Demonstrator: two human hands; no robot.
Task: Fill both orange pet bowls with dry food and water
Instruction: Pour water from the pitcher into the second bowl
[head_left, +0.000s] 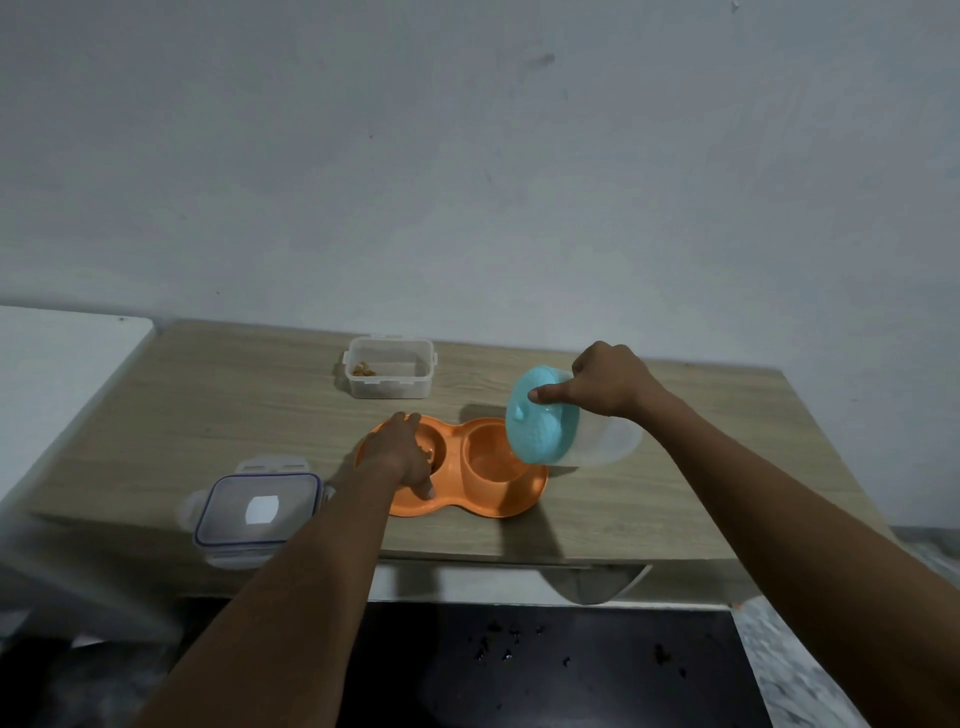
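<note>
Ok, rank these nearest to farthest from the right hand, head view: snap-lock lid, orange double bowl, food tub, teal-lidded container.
1. teal-lidded container: gripped in the right hand, tilted.
2. orange double bowl: just below, to its left.
3. food tub: at the back, further left.
4. snap-lock lid: far left, by the front edge.

No readable text, brand or number anywhere. Only candidate is a white patch on the clear rectangular plastic lid with purple seal (258, 506). It's possibly a label, but too blurred to show any print.
</note>
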